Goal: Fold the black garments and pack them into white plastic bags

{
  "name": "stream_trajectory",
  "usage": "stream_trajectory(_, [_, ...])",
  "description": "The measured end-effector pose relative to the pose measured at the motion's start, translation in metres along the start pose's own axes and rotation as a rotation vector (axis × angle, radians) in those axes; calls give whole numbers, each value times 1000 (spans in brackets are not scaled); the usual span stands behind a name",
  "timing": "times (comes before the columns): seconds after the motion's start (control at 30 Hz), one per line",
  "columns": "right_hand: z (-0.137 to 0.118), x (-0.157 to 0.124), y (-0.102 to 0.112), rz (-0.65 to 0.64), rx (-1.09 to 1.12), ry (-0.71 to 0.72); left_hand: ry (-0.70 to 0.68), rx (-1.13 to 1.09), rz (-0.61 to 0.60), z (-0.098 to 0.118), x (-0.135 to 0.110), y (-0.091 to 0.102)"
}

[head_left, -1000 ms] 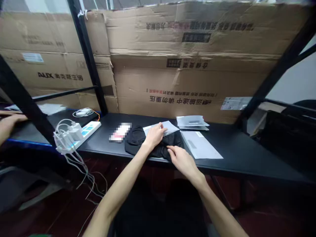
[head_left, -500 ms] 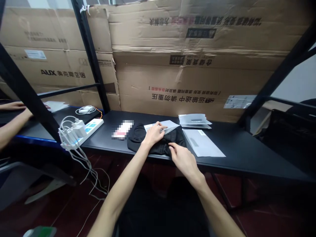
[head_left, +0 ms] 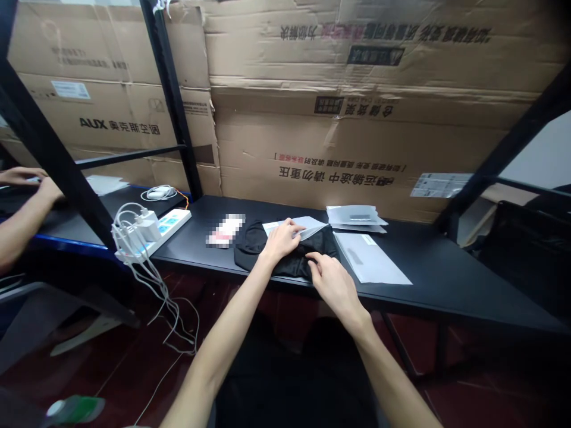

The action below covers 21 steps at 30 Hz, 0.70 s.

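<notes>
Black cloth (head_left: 259, 252) lies under the left hand (head_left: 281, 241) and half-open right hand (head_left: 334, 284).

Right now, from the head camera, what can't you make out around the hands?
Head view:
- Black cloth: its shape is hidden by the left hand and right hand.
- Pale sheet: its near part is hidden by the left hand and cloth.
- Pink-and-white item: pixel-blurred, unreadable.
- Green-labelled bottle: cut off by the bottom edge.
</notes>
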State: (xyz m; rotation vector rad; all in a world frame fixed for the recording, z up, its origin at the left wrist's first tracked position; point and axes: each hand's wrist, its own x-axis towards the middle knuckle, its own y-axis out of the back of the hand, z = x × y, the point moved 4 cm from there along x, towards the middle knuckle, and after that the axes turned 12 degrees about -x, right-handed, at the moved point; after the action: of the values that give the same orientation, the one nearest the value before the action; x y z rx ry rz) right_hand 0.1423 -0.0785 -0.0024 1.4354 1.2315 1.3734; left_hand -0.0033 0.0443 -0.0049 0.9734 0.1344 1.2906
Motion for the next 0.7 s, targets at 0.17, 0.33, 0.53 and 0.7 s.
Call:
stream_trajectory(0.17, [-1, -1, -6, -40, -98, -25, 10, -4, 3, 1, -1, 0])
stream_trajectory(0.33, [-3, 4, -5, -98, -141, -50, 17, 8, 3, -1, -1, -1])
stream_trajectory(0.53, [-1, 14, 2, -58, -38, -105, 4, -5, -3, 1, -2, 0])
stream_trajectory(0.7, [7, 19, 8, 16, 20, -69, 5, -4, -9, 3, -3, 1])
